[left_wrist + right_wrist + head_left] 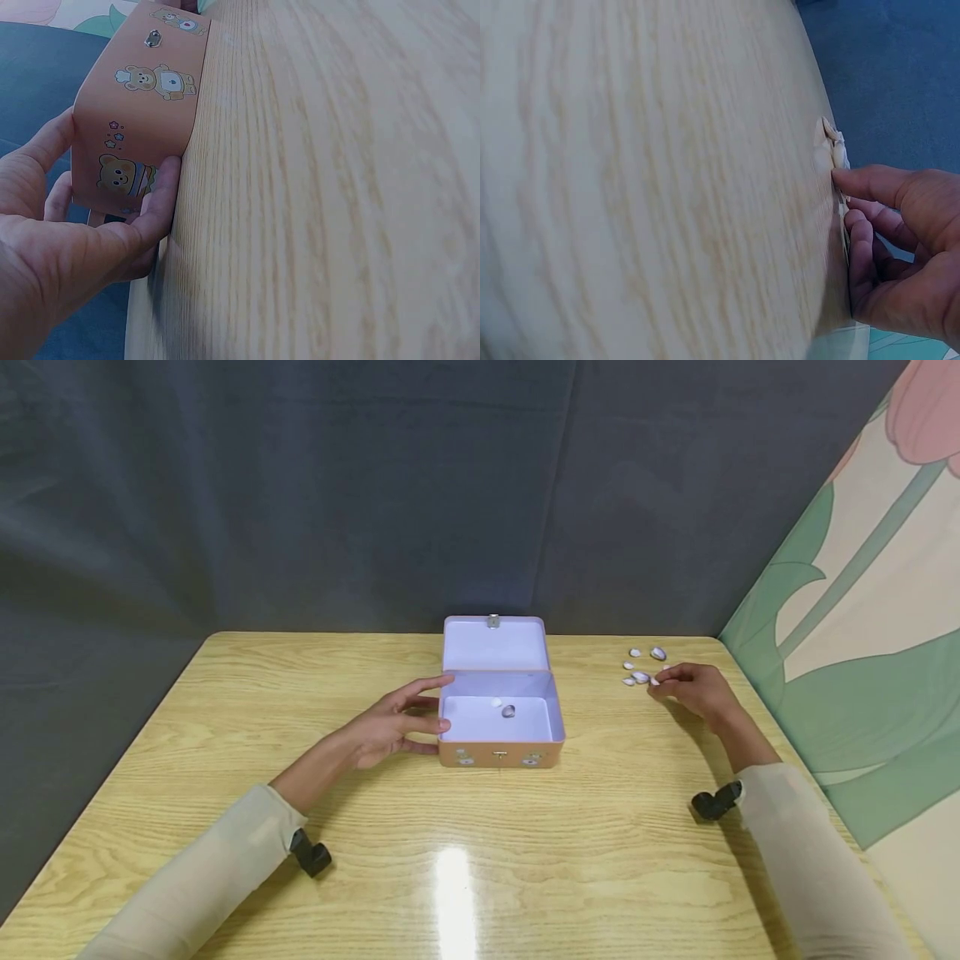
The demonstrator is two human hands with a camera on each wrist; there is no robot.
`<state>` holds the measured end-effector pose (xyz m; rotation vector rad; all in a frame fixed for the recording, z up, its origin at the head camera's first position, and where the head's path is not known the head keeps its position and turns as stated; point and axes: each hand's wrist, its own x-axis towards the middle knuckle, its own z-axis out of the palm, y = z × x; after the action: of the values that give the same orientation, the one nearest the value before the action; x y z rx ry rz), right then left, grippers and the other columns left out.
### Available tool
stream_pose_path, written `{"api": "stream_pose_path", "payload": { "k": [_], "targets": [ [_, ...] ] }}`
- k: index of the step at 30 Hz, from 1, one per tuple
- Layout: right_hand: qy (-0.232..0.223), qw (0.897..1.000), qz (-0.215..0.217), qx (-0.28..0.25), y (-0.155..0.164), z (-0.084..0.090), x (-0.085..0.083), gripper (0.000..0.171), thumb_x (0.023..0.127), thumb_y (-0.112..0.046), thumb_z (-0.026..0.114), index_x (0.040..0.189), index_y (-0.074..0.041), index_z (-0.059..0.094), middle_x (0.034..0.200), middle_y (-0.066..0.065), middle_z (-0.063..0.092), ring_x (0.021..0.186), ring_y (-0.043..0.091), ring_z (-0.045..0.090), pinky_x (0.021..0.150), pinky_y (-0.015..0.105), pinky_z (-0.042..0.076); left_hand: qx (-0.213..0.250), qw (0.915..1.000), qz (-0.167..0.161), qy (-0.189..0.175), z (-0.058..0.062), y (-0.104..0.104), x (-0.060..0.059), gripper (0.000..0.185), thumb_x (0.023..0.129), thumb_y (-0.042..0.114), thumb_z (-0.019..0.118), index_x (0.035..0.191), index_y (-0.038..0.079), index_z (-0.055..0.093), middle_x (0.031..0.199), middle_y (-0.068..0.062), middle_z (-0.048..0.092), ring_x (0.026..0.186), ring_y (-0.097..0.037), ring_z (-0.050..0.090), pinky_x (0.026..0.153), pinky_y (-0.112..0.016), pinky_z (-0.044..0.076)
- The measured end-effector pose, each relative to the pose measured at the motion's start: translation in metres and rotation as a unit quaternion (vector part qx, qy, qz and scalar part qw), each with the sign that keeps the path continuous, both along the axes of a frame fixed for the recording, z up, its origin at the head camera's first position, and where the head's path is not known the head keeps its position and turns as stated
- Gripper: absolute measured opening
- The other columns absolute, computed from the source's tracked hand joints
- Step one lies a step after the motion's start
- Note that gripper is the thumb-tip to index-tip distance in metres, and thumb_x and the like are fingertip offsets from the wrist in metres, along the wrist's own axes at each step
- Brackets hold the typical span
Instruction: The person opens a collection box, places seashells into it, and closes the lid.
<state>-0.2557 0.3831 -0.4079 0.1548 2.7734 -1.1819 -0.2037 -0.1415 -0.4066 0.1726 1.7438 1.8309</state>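
Note:
A small orange tin box (501, 753) with bear pictures stands with its lid raised, showing a pale lilac inside. Two seashells, one of them a darker seashell (508, 712), lie on its floor. My left hand (386, 727) rests against the box's left end, fingers spread, fingertips at the rim and low on the side; the left wrist view shows this hand (82, 217) too. At the far right, my right hand (693, 689) has its thumb and fingertips pinched at a small white seashell (654, 682) low over the table. The right wrist view shows curled fingers (862, 255).
Several loose seashells (640, 677) lie left of and behind the right hand, near the wooden table's (315, 660) back edge. A dark curtain (360, 493) hangs behind. A flower-patterned cloth (862, 635) borders the right side.

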Motion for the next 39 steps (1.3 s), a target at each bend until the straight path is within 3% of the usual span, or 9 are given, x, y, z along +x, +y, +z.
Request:
{"api": "stream_pose_path", "payload": {
  "k": [10, 18, 25, 31, 39],
  "targets": [
    [0.013, 0.997, -0.008, -0.074, 0.008, -0.005, 0.001, 0.032, 0.106, -0.020, 0.079, 0.130, 0.000, 0.072, 0.100, -0.033, 0.063, 0.095, -0.007, 0.058, 0.082, 0.011, 0.055, 0.000, 1.0000, 0.000, 0.000, 0.002, 0.000, 0.002, 0.083, 0.106, 0.004, 0.075, 0.175, 0.037, 0.042, 0.176, -0.017, 0.029, 0.139, -0.035, 0.063, 0.111, -0.055, 0.065],
    [0.024, 0.995, -0.035, -0.087, 0.008, -0.010, 0.004, 0.044, 0.108, -0.019, 0.077, 0.143, 0.005, 0.065, 0.095, -0.036, 0.065, 0.090, -0.010, 0.061, 0.079, 0.012, 0.057, -0.001, 1.0000, -0.002, 0.000, 0.001, 0.000, 0.003, 0.083, 0.107, 0.004, 0.075, 0.175, 0.037, 0.042, 0.176, -0.015, 0.029, 0.138, -0.035, 0.063, 0.111, -0.055, 0.065],
    [0.046, 0.989, -0.052, -0.127, 0.000, -0.007, 0.010, 0.043, 0.108, -0.011, 0.075, 0.145, 0.009, 0.063, 0.091, -0.033, 0.069, 0.085, -0.011, 0.066, 0.076, 0.013, 0.060, -0.002, 1.0000, -0.001, -0.002, 0.002, 0.002, 0.004, 0.082, 0.107, 0.005, 0.076, 0.174, 0.038, 0.043, 0.177, -0.015, 0.028, 0.140, -0.036, 0.062, 0.112, -0.055, 0.065],
    [0.061, 0.974, -0.058, -0.211, -0.009, -0.003, 0.015, 0.034, 0.104, 0.003, 0.074, 0.137, 0.010, 0.066, 0.092, -0.025, 0.074, 0.083, -0.009, 0.071, 0.075, 0.012, 0.064, -0.003, 1.0000, -0.001, -0.003, 0.002, 0.002, 0.004, 0.083, 0.107, 0.004, 0.075, 0.175, 0.038, 0.042, 0.177, -0.015, 0.029, 0.139, -0.035, 0.063, 0.112, -0.055, 0.065],
    [0.078, 0.968, -0.064, -0.229, -0.015, -0.002, 0.020, 0.026, 0.103, 0.005, 0.075, 0.129, 0.001, 0.072, 0.093, -0.024, 0.076, 0.085, -0.008, 0.073, 0.078, 0.013, 0.066, -0.001, 1.0000, -0.002, -0.001, 0.002, 0.002, 0.004, 0.082, 0.107, 0.004, 0.075, 0.174, 0.037, 0.043, 0.176, -0.015, 0.030, 0.137, -0.033, 0.064, 0.111, -0.054, 0.066]
  ]
}}
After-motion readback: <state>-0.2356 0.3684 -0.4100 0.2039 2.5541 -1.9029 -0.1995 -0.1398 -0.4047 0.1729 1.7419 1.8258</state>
